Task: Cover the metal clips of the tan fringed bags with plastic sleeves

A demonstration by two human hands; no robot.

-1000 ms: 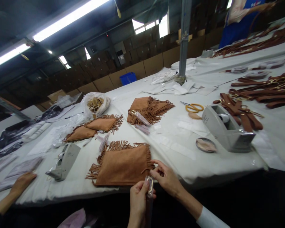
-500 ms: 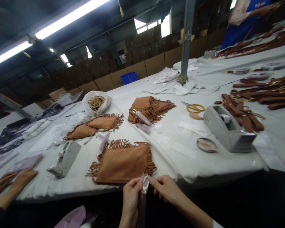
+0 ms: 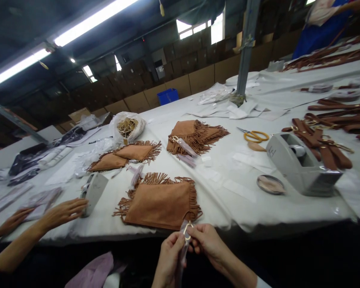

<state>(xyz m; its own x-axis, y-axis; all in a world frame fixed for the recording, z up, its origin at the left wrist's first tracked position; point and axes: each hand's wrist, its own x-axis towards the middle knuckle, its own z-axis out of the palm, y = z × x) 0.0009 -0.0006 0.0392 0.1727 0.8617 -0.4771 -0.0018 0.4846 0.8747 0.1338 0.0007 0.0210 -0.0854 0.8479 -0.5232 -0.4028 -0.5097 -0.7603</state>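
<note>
A brown fringed suede pouch (image 3: 160, 205) lies flat at the table's front edge. Just below its lower right corner, a gold metal clasp (image 3: 187, 232) on a strap wrapped in clear plastic (image 3: 183, 253) is between my hands. My left hand (image 3: 170, 254) is closed around the wrapped strap just under the clasp. Thumb and fingers of my right hand (image 3: 208, 243) pinch the clasp from the right side. The clasp sits close to a small loop at the pouch's corner; whether they are joined I cannot tell.
More fringed pouches (image 3: 135, 152) lie behind. A grey tape dispenser (image 3: 303, 168), scissors (image 3: 255, 137), a tape roll (image 3: 270, 185) and brown straps (image 3: 321, 140) are on the right. At left, a co-worker's hand (image 3: 64, 212) reaches to another tape dispenser (image 3: 94, 192).
My right hand has come closer to my left at the clasp. The co-worker's nearer hand has moved right, from a wrapped packet to the small tape dispenser. The view has shifted slightly.
</note>
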